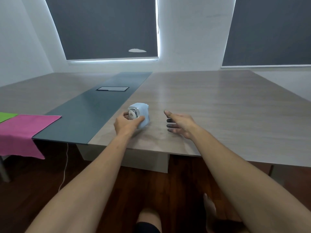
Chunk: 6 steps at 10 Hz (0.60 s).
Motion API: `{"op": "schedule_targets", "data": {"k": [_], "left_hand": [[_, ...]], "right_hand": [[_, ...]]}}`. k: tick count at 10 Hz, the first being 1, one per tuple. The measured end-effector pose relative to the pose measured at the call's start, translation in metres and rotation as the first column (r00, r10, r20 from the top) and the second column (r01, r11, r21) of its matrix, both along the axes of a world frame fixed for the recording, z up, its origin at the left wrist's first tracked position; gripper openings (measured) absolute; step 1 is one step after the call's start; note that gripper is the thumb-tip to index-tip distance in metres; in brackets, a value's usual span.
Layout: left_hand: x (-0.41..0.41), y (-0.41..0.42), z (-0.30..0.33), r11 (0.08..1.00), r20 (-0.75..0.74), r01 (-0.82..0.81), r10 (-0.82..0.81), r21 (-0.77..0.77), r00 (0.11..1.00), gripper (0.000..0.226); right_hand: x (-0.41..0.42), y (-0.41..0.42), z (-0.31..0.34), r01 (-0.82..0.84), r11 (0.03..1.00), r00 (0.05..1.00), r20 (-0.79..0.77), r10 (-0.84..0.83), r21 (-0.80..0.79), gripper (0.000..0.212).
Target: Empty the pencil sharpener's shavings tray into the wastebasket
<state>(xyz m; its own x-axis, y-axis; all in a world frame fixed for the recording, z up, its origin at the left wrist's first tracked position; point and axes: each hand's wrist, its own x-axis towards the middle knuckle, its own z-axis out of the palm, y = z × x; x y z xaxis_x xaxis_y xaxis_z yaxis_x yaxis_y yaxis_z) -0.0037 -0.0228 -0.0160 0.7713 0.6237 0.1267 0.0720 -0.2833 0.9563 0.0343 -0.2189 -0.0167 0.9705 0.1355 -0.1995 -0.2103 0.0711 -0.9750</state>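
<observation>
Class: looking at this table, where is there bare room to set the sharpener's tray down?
Bare wood right of the right hand and behind the pencil sharpener, which the left hand grips. The pink cloth covers the left end.

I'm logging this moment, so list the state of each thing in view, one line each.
Pencil sharpener: tilted on the table, gripped by the left hand.
Left hand: closed around the sharpener's near end.
Right hand: open, empty, fingers spread, apart from the sharpener.
Pink cloth: spread flat, its near edge hanging over the table edge.
Window blinds: pulled down.
Wastebasket: not in view.
</observation>
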Motion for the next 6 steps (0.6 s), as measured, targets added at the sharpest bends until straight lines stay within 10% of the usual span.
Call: {"op": "schedule_targets", "data": {"k": [3,6], "left_hand": [[-0.003,0.004,-0.017,0.994,-0.038,-0.077,0.08,0.082,0.996,0.068],[0.003,-0.009,-0.01,0.941,0.094,-0.132,0.107,0.313,0.99,0.097]], "right_hand": [[0.009,-0.048,-0.012,0.345,0.9,0.923,0.27,-0.274,-0.265,0.039],[-0.001,-0.093,-0.017,0.491,0.576,0.842,0.525,-0.122,-0.653,0.05]]}}
